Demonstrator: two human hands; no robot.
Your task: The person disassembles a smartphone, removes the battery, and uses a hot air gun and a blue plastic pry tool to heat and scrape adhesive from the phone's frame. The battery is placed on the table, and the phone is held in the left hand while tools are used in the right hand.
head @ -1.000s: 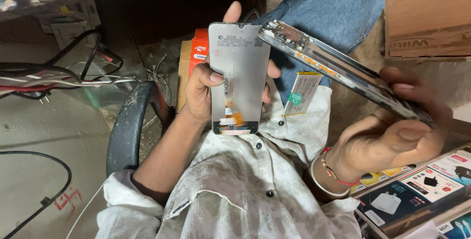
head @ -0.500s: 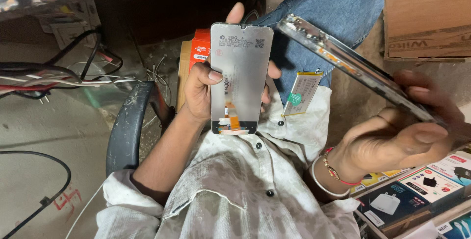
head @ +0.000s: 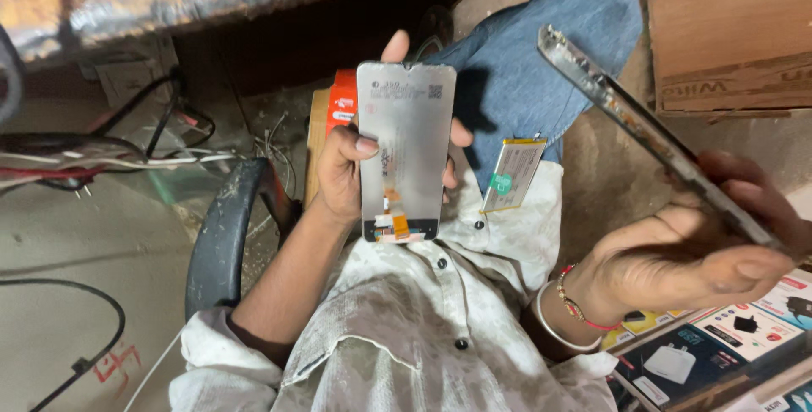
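My left hand [head: 342, 177] grips a grey phone display panel [head: 403, 145] upright, its back side toward me, with an orange flex cable at its lower end. My right hand [head: 694, 253] holds a phone frame [head: 651, 133] edge-on, tilted up to the left, apart from the panel. A flat silver phone battery [head: 513, 173] lies on my shirt and lap between the two hands. Blue jeans cover my raised knee [head: 541, 65] behind the panel.
A dark curved chair arm [head: 222, 238] sits at my left. Loose cables [head: 127, 158] run over the floor at left. An orange box [head: 342, 103] lies behind the panel. Brown cardboard [head: 727, 31] is at upper right, and printed accessory boxes [head: 719, 353] at lower right.
My right hand has drawn the phone frame to the right, further from the display panel. The left hand and panel have stayed almost still.
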